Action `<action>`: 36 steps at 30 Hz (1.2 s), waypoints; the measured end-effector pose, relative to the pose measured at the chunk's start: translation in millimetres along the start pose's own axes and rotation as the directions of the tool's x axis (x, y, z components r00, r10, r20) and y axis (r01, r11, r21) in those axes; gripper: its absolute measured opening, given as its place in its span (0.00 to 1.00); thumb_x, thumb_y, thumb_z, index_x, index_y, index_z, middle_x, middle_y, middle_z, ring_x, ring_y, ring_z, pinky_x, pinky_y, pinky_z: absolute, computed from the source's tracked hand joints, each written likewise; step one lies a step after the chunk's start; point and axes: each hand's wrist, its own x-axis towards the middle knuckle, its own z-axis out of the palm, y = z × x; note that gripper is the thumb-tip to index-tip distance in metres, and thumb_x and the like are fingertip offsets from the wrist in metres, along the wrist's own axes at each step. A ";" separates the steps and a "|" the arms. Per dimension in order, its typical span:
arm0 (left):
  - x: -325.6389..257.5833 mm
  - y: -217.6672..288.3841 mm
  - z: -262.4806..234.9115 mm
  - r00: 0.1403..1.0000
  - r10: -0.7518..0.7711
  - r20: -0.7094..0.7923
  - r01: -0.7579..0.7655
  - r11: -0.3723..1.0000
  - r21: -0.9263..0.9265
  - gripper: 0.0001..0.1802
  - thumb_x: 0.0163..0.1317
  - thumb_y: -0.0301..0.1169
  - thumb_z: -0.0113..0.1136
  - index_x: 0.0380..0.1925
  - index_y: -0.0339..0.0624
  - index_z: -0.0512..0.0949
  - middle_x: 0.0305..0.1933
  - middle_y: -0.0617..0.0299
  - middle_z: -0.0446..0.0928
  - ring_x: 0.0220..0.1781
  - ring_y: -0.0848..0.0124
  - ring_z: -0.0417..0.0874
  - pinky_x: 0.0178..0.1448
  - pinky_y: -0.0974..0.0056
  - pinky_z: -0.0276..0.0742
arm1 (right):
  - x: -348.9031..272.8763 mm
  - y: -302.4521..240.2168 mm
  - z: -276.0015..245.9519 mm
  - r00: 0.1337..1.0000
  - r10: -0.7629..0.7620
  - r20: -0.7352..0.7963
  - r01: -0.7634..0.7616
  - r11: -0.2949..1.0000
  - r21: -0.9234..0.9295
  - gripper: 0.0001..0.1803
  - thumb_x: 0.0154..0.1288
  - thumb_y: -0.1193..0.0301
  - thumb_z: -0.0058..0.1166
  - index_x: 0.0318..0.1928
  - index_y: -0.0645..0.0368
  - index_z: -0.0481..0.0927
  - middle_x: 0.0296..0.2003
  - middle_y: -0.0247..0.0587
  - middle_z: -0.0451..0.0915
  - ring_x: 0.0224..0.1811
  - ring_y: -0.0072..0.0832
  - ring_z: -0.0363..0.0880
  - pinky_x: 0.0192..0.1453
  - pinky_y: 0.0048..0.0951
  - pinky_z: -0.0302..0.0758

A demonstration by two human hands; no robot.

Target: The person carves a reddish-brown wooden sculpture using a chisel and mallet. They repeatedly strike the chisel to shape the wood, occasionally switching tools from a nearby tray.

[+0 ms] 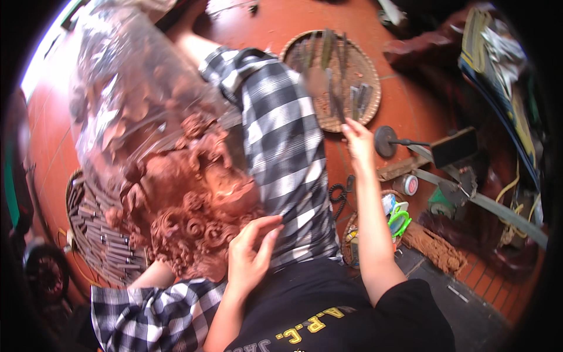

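A reddish-brown carved wood piece [193,193], with curls and figures in relief, leans between my legs. Clear plastic sheeting [146,70] covers its far part. My left hand [252,252] hovers by the carving's right edge, above my checked trousers, with thumb and fingers apart and nothing in them. On the right, my right hand [359,144] reaches out to the near edge of a round woven tray [373,70]. Its fingers pinch the near end of a thin dark file-like tool [336,105], which slants over the tray; its exact kind is unclear. Several narrow tools lie in the tray.
Left of the carving, a round basket holds many slim tools [102,229]. Right of my arm are a phone [454,148] on a round-based stand, a small tin [409,185], a basket with green-handled items [400,222] and a carved wood strip [434,249]. Tiles cover the floor.
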 end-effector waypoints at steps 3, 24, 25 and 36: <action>1.7 -1.5 1.4 1.000 -0.027 0.010 0.026 1.000 0.010 0.11 0.75 0.23 0.54 0.53 0.33 0.79 0.55 0.55 0.84 0.54 0.68 0.87 0.53 0.66 0.82 | 39.3 55.6 24.2 0.987 -0.149 -0.066 0.142 0.984 -0.104 0.22 0.63 0.77 0.65 0.59 0.56 0.85 0.33 0.39 0.88 0.31 0.18 0.82 0.39 0.25 0.80; 5.6 10.2 -3.6 0.998 0.061 0.027 -0.062 0.997 0.055 0.12 0.71 0.21 0.58 0.53 0.34 0.81 0.49 0.52 0.86 0.50 0.65 0.90 0.52 0.64 0.85 | 106.4 95.6 44.2 0.879 -0.443 0.175 0.433 0.592 -0.679 0.13 0.65 0.64 0.59 0.43 0.57 0.88 0.38 0.52 0.87 0.41 0.45 0.88 0.45 0.43 0.79; 5.3 9.0 -3.0 0.999 0.048 0.023 -0.049 0.998 0.027 0.12 0.71 0.22 0.59 0.53 0.34 0.81 0.49 0.52 0.85 0.50 0.65 0.90 0.52 0.64 0.86 | 104.7 92.0 44.9 0.879 -0.444 0.172 0.432 0.589 -0.684 0.13 0.65 0.63 0.59 0.43 0.57 0.88 0.37 0.52 0.87 0.41 0.45 0.88 0.45 0.43 0.79; 0.0 6.4 -11.2 0.996 -0.029 0.086 0.035 0.997 -0.068 0.14 0.70 0.22 0.59 0.54 0.33 0.79 0.51 0.50 0.83 0.51 0.64 0.89 0.54 0.62 0.86 | 81.4 60.0 48.8 0.895 -0.394 0.207 0.427 0.629 -0.650 0.14 0.65 0.61 0.61 0.38 0.59 0.88 0.33 0.51 0.87 0.36 0.41 0.88 0.43 0.43 0.79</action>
